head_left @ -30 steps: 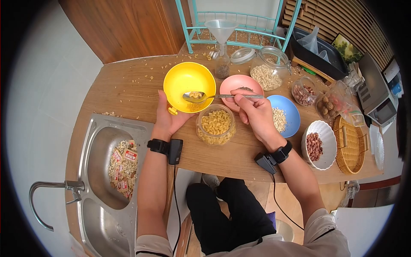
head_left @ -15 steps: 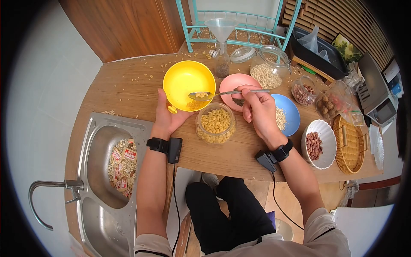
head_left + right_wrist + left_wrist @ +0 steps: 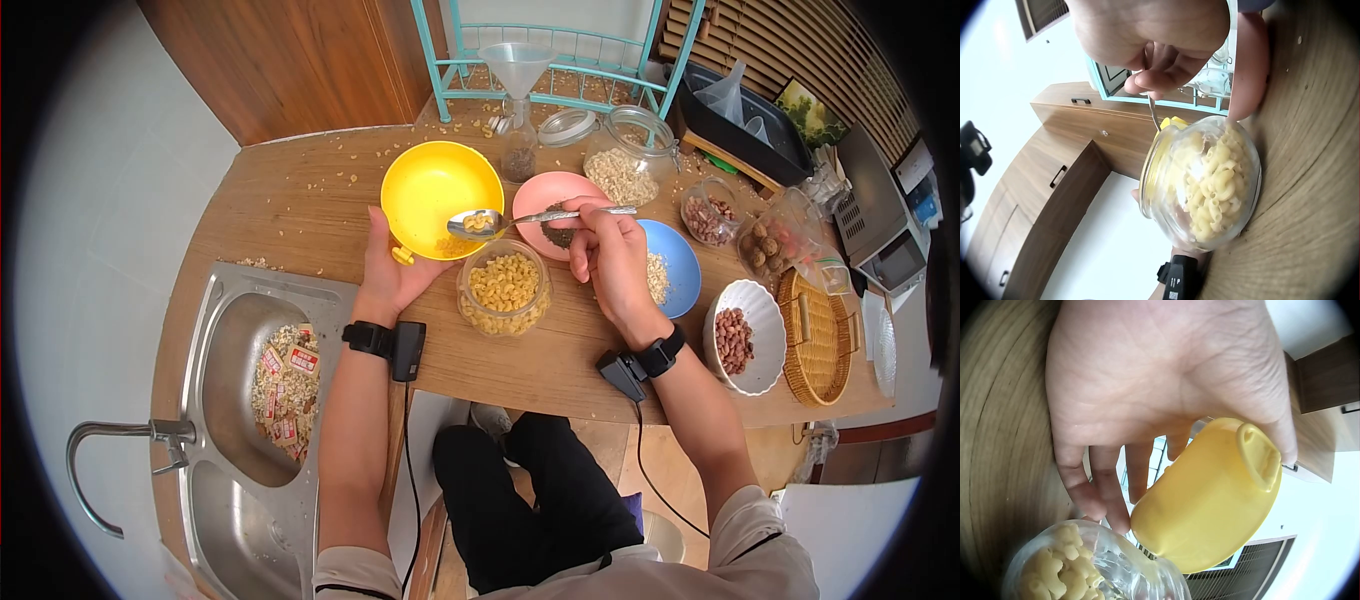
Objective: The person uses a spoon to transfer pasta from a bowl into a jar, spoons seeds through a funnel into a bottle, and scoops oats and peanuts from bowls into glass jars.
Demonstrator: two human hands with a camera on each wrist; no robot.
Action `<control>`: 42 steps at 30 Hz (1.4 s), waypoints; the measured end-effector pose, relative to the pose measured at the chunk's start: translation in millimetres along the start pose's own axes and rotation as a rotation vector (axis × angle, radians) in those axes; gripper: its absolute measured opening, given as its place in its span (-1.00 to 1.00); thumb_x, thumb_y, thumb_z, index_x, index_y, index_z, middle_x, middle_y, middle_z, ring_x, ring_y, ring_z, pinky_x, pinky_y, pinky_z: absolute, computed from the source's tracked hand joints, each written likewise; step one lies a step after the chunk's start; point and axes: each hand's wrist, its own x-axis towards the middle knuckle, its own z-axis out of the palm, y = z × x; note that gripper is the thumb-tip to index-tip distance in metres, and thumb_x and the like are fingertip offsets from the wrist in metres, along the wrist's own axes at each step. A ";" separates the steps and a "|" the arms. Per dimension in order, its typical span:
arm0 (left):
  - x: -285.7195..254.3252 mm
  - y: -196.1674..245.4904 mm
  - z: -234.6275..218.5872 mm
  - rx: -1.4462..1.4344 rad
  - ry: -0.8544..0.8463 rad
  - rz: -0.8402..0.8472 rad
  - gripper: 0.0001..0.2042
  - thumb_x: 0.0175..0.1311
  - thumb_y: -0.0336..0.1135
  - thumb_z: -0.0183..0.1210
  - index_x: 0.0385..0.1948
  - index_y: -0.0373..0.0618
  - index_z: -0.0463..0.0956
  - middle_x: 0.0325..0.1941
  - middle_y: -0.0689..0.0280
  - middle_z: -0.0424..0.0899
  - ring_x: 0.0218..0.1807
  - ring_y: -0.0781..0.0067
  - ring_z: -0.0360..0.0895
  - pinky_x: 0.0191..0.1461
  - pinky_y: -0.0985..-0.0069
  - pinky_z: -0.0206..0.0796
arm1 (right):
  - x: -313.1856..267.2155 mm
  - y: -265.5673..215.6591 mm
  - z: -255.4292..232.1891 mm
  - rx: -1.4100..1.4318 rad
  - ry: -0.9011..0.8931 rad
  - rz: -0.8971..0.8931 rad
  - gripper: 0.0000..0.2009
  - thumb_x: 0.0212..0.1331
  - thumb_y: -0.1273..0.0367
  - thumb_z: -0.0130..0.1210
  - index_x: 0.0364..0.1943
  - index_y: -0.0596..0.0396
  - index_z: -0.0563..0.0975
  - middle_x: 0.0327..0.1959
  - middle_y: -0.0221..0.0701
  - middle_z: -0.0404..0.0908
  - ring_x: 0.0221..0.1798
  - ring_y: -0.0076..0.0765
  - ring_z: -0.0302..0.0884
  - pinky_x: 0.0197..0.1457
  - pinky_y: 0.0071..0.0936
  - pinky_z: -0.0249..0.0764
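Observation:
My left hand [image 3: 397, 278] holds a yellow bowl [image 3: 428, 185], thumb along its near left side and fingers under it. A few small yellow pieces lie at its near inner side. My right hand [image 3: 617, 268] pinches the handle of a metal spoon [image 3: 553, 214]. Several macaroni pieces [image 3: 480, 221] lie in the spoon's head, which overlaps the bowl's right rim in the head view. Below the spoon stands an uncovered glass jar [image 3: 1179, 181] of macaroni [image 3: 503, 284]. Fingers of my left hand are close to that jar in the left wrist view.
Right of the jar are a pink dish [image 3: 540, 186] of dark seeds, a blue plate [image 3: 683, 255] of oats and a white bowl [image 3: 765, 330] of peanuts. Behind stand a funnel [image 3: 516, 68] in a bottle and an oat jar [image 3: 625, 180]. A sink [image 3: 225, 380] is at left.
The spoon and right hand have shifted right, bringing the spoon's head from over the yellow bowl's inside to its right rim. My left hand and the bowl stay nearly still.

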 end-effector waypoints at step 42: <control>-0.8 0.4 2.7 -0.006 0.011 -0.006 0.02 0.06 0.61 -0.08 0.46 0.04 0.04 0.53 0.11 0.08 0.54 0.04 0.01 0.52 -0.07 -0.13 | 1.9 4.8 -5.6 0.059 -0.051 -0.113 -0.75 0.52 0.19 -0.19 -0.15 0.01 0.46 -0.38 -0.45 0.51 -0.64 -0.62 0.18 -0.58 -0.67 0.04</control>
